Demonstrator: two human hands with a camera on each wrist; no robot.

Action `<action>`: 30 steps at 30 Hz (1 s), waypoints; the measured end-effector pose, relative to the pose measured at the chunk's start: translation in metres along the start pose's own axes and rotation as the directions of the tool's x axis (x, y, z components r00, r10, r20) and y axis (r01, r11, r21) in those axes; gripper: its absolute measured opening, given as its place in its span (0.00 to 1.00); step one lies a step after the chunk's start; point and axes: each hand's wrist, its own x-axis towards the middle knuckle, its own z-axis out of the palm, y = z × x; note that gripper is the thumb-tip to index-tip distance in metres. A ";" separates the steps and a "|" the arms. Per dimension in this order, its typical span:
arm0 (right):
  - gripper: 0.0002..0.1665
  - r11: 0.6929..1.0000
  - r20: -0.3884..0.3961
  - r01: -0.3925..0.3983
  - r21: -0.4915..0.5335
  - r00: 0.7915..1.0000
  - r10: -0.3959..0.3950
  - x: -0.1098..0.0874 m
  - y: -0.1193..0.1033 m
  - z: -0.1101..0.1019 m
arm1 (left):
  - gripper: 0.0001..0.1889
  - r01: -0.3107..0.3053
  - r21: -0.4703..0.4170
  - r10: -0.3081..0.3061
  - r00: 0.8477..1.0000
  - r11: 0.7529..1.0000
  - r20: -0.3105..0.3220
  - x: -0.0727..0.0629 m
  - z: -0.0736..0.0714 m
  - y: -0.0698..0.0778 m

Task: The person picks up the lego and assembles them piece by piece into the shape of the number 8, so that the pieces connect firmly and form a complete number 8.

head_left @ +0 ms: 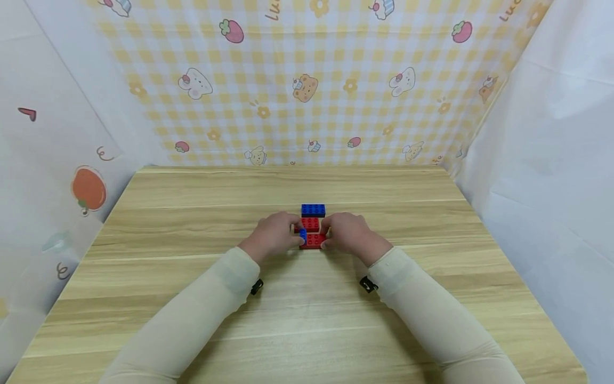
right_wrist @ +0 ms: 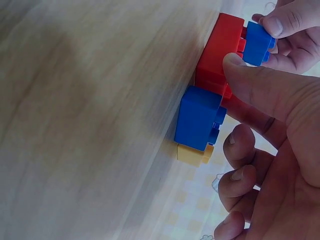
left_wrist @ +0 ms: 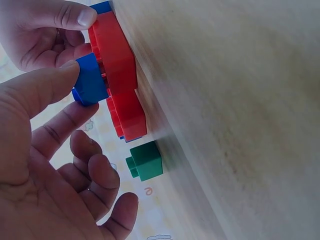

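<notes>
Low on the table, a long red brick (head_left: 314,241) lies studs up. Thumb and finger of my left hand (head_left: 274,233) pinch a small blue brick (left_wrist: 91,80) right at the studs of the red brick's left end. At its other end, my right hand (head_left: 349,234) holds the red brick (right_wrist: 215,50) between thumb and forefinger. The other fingers of both hands are loosely curled. Just behind lies a second red brick (head_left: 310,224), partly hidden by the left fingers.
Beyond the red bricks sits a blue eight-stud brick (head_left: 313,210). A green brick (left_wrist: 146,161) shows in the left wrist view. In the right wrist view, a blue brick (right_wrist: 200,117) and a yellow brick (right_wrist: 192,155) stand near the red one. Patterned cloth (head_left: 307,85) hangs behind the wooden table (head_left: 307,320).
</notes>
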 end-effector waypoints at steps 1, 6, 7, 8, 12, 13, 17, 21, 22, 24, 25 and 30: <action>0.11 1.000 0.001 -0.001 0.000 1.000 0.001 0.000 0.000 0.000 | 0.10 0.001 -0.005 -0.001 1.000 1.000 0.000 0.000 0.000 0.000; 0.11 1.000 0.001 -0.007 -0.008 1.000 0.007 0.000 0.001 0.000 | 0.09 0.002 -0.005 -0.002 1.000 1.000 0.004 0.001 0.001 0.001; 0.11 1.000 0.001 -0.007 -0.009 1.000 0.007 0.000 0.001 0.000 | 0.09 0.003 -0.002 -0.003 1.000 1.000 0.004 0.001 0.001 0.001; 0.11 1.000 0.001 -0.007 -0.010 1.000 0.007 0.000 0.001 0.000 | 0.09 0.004 0.001 -0.004 1.000 1.000 0.005 0.001 0.001 0.002; 0.12 1.000 -0.003 -0.005 -0.012 1.000 0.005 0.000 0.001 0.001 | 0.10 0.007 0.011 -0.007 1.000 1.000 0.001 0.002 0.002 0.002; 0.12 1.000 -0.004 -0.002 -0.013 1.000 0.002 0.000 0.001 0.002 | 0.10 0.006 0.013 -0.006 1.000 1.000 -0.002 0.002 0.002 0.002; 0.12 1.000 -0.009 0.003 -0.009 1.000 -0.003 0.001 0.002 0.003 | 0.13 -0.006 0.013 0.006 1.000 1.000 -0.006 0.002 0.002 0.000; 0.12 1.000 -0.014 0.001 0.002 1.000 -0.001 0.001 0.002 0.003 | 0.13 -0.021 -0.003 0.021 1.000 1.000 -0.009 0.001 0.001 -0.001; 0.12 1.000 -0.015 0.001 0.002 1.000 -0.001 0.000 0.002 0.003 | 0.13 -0.023 -0.007 0.023 1.000 1.000 -0.010 0.001 0.001 -0.001; 0.12 1.000 -0.016 0.000 0.001 1.000 0.000 0.000 0.002 0.004 | 0.12 -0.024 -0.016 0.024 1.000 1.000 -0.013 0.000 0.001 -0.001; 0.12 1.000 -0.016 0.000 0.000 1.000 0.000 0.000 0.002 0.003 | 0.11 -0.026 -0.021 0.025 1.000 0.999 -0.014 0.000 0.001 -0.001; 0.12 1.000 -0.015 0.001 0.011 1.000 -0.001 0.001 0.004 0.003 | 0.09 -0.033 -0.025 0.032 0.999 0.999 -0.020 0.001 0.000 0.001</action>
